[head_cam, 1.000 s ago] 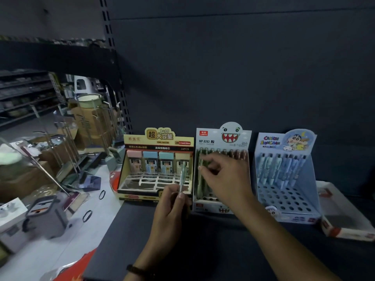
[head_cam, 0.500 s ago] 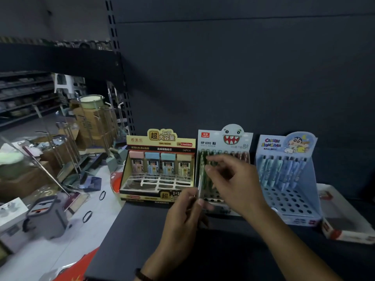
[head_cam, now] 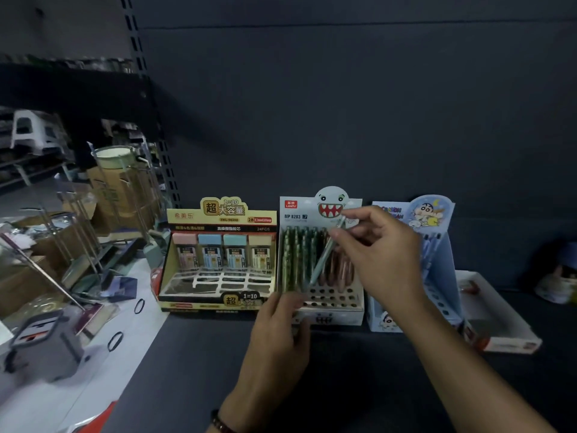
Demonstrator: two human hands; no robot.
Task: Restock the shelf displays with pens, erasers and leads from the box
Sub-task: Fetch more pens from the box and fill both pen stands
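- Since a second ago the pale green pen [head_cam: 323, 257] has left its upright place above the left hand [head_cam: 278, 332] and now lies tilted in the right hand [head_cam: 384, 257], which has risen a little in front of the shark display [head_cam: 299, 210].
- Thumb and fingertips of the right hand pinch the pen near its upper end. Its top leans right toward the shark face, and its lower tip points down-left, just above the open holes of the display's perforated deck.
- Fingers of the left hand curl at the display's front left corner, low against the shelf [head_cam: 187, 370]. I cannot tell whether they hold anything.
- Green patterned pens [head_cam: 293, 260] stand in the left rows of the shark display and brownish pens [head_cam: 338, 270] further right. The front rows of holes are unfilled.
- To the left, touching it, sits the yellow lead display [head_cam: 218, 228] with four lead cases [head_cam: 223, 254] upright in its back row.
- To the right stands the blue cartoon display [head_cam: 431, 214], partly hidden by the right forearm.
- Beyond that lies a white tray [head_cam: 499, 320].
- On the left wrist sits a dark bracelet [head_cam: 220, 425].
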